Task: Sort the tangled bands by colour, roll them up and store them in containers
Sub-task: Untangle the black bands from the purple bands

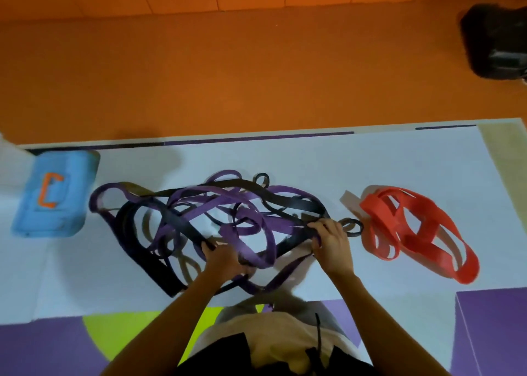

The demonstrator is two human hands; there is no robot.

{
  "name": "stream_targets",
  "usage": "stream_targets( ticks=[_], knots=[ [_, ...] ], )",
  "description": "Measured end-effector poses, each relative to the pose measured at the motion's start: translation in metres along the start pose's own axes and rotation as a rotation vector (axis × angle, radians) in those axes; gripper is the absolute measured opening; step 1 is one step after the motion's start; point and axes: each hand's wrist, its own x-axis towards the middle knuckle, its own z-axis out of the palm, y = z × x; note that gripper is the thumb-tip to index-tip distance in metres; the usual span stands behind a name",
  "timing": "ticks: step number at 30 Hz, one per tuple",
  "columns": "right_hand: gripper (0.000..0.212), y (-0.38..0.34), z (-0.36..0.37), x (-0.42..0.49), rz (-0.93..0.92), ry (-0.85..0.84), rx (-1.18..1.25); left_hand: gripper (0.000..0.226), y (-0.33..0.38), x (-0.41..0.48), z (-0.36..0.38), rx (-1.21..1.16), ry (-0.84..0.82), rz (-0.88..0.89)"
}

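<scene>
A tangle of purple bands point(199, 204) and black bands point(159, 261) lies on the white surface point(399, 161) in front of me. A separate heap of red bands point(413, 227) sits to the right, apart from the tangle. My left hand point(222, 258) grips bands at the tangle's near middle, fingers curled into purple and black loops. My right hand point(330, 238) grips bands at the tangle's right end, beside a small black loop point(352, 226). Which single band each hand holds is hidden by the knot.
A blue box point(54, 196) with an orange letter C stands at the far left of the surface. A dark bag point(496, 42) sits on the orange floor at the top right. A purple block point(490, 333) stands at the near right.
</scene>
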Motion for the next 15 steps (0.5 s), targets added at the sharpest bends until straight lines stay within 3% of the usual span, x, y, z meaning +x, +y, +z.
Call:
stream_targets(
  ticks=[6,10,12,15],
  knots=[
    [0.056,0.011,-0.006,0.014,0.031,0.063,-0.152,0.08,0.003,-0.008,-0.006,-0.224,0.105,-0.075],
    [0.051,0.02,-0.019,0.03,0.031,0.089,-0.139,0.051,-0.014,-0.016,-0.012,-0.347,0.06,-0.073],
    [0.049,0.02,-0.028,0.042,-0.006,0.097,-0.1,0.046,-0.021,-0.022,-0.014,-0.443,0.079,-0.069],
    [0.03,0.014,-0.042,0.065,-0.091,0.128,-0.015,0.05,-0.027,-0.03,-0.019,-0.515,0.154,-0.162]
  ],
)
